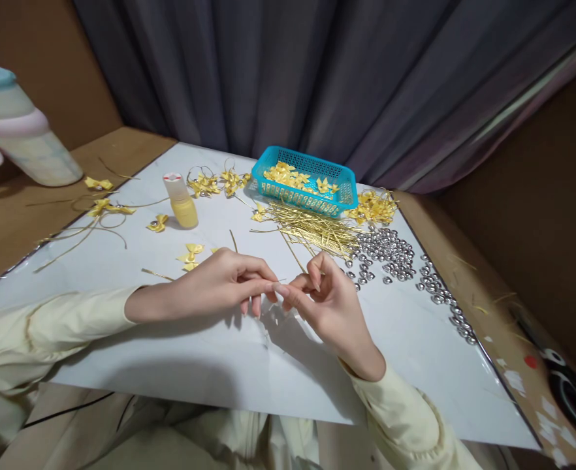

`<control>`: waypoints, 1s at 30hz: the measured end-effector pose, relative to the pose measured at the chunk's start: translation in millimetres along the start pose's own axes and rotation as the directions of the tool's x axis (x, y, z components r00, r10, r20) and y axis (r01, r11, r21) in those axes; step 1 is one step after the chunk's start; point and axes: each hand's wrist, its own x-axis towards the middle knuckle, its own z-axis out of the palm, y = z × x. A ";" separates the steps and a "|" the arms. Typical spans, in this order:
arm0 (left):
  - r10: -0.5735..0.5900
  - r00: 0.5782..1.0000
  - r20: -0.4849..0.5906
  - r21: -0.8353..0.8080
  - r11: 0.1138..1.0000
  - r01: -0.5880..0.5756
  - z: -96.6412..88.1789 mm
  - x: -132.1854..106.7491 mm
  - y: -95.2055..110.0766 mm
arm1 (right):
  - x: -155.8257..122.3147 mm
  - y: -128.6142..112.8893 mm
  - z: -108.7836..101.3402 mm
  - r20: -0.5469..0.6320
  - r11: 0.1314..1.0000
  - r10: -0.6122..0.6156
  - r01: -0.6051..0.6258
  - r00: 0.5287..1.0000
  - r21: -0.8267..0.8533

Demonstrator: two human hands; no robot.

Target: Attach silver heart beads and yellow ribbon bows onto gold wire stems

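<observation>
Above the middle of the white sheet, my left hand (224,281) and my right hand (330,300) meet at the fingertips. Both are closed in a pinch on a thin strand (282,281), of which only a short, fine piece shows. Its kind and the rest of it are hidden by my fingers. Just beyond my left hand lie small yellow ribbon bows (190,256) and a short gold tie (157,275). Beyond my right hand is a pile of gold wire ties (317,230), with many small silver beads (386,251) to its right.
A blue basket (305,202) of yellow bows stands at the back. A small yellow bottle (184,207), tied bows (106,207) and a tumbler (28,140) are on the left. More bows (373,207) lie right of the basket. Black-handled scissors (569,391) rest at the right edge.
</observation>
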 end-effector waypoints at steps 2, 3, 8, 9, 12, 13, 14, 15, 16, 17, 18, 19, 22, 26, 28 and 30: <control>0.000 1.000 0.006 -0.016 1.000 0.001 0.0 -0.4 -0.5 | -0.2 0.6 -0.4 0.000 1.000 -0.010 0.010 1.000 0.004; 0.000 1.000 0.011 -0.021 1.000 0.001 0.0 -0.5 -0.9 | -0.2 1.0 -0.7 0.000 1.000 -0.015 0.015 1.000 0.008; -0.003 1.000 0.018 -0.025 1.000 0.004 -0.9 0.1 -2.7 | -0.1 1.7 -1.7 -0.006 1.000 -0.025 0.025 1.000 0.019; -0.004 1.000 0.014 -0.024 1.000 0.004 -1.1 0.2 -3.0 | -0.1 1.5 -1.6 -0.008 1.000 -0.025 0.025 1.000 0.016; 0.000 1.000 0.010 -0.021 1.000 0.000 -1.1 0.3 -3.3 | -0.2 1.2 -1.1 -0.006 0.999 -0.029 0.029 1.000 0.018; 0.002 1.000 0.012 -0.020 1.000 -0.002 -0.9 0.4 -3.3 | -0.3 1.2 -0.9 -0.003 0.999 -0.031 0.031 1.000 0.022; 0.003 1.000 0.012 -0.017 1.000 -0.003 -0.8 0.4 -3.2 | -0.3 1.2 -0.9 -0.001 0.999 -0.032 0.032 0.999 0.026; 0.003 1.000 0.014 -0.016 1.000 -0.003 -0.6 0.5 -3.0 | -0.4 1.3 -0.9 -0.001 0.999 -0.034 0.034 0.999 0.028; 0.004 1.000 0.015 -0.014 1.000 -0.003 -0.6 0.5 -2.8 | -0.5 1.3 -0.9 -0.002 0.999 -0.032 0.032 0.999 0.028; 0.004 1.000 0.015 -0.014 1.000 -0.004 -0.5 0.5 -2.5 | -0.5 1.2 -0.9 -0.003 0.999 -0.031 0.031 1.000 0.026; 0.005 1.000 0.015 -0.013 1.000 -0.005 -0.5 0.5 -2.3 | -0.5 1.2 -0.8 -0.004 0.999 -0.030 0.030 1.000 0.024; 0.005 1.000 0.013 -0.013 1.000 -0.005 -0.6 0.4 -2.2 | -0.5 1.1 -0.7 -0.004 0.999 -0.030 0.030 1.000 0.023; 0.008 1.000 0.003 -0.011 1.000 -0.008 -0.5 0.0 -2.6 | -0.3 0.8 -0.3 -0.005 0.999 -0.028 0.028 1.000 0.026; 0.022 1.000 -0.001 -0.008 1.000 -0.022 0.0 0.8 -3.4 | 0.1 1.3 -0.1 -0.004 1.000 -0.018 0.018 1.000 0.018; 0.027 1.000 0.001 -0.006 1.000 -0.027 0.1 1.5 -3.3 | 0.2 1.7 -0.1 0.000 1.000 -0.013 0.013 1.000 0.020; 0.028 1.000 0.000 0.002 1.000 -0.028 0.1 2.1 -2.8 | 0.3 2.0 0.0 0.006 1.000 -0.010 0.010 1.000 0.028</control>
